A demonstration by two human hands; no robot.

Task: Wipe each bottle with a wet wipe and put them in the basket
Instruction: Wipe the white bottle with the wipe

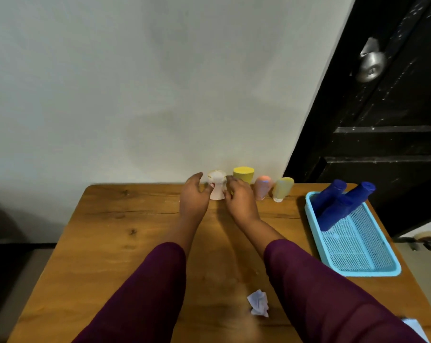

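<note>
Where the desk [115, 243] meets the wall, four bottles stand upright in a row. From left to right they are a white bottle [217, 185], a yellow bottle [244, 174], a pink bottle [262, 187] and a pale yellow bottle [282, 188] resting on its white cap.

Both hands are at the white bottle, one on each side. The left hand [193, 198] has its thumb laid against the bottle's left face, while its fingers are extended and spread clear of the bottle, so this grip is open. The right hand [239, 200] is seen from the back, with its fingertips meeting the bottle's right side. Blur and the hand's own bulk prevent a finding on whether that grip has closed round the bottle. The bottle's base is on the desk.

A light blue mesh basket [358, 266] lies at the right edge of the desk. Two dark blue bottles [338, 206] lean side by side against its far end, with their tops above the rim.

A crumpled wet wipe [258, 303] lies on the near part of the desk between the two maroon sleeves [321, 288], touching neither. A pale sheet [415, 326] shows at the lower right corner and cannot be identified.

A black door [382, 134] with a metal knob [371, 65] stands behind the basket.
</note>
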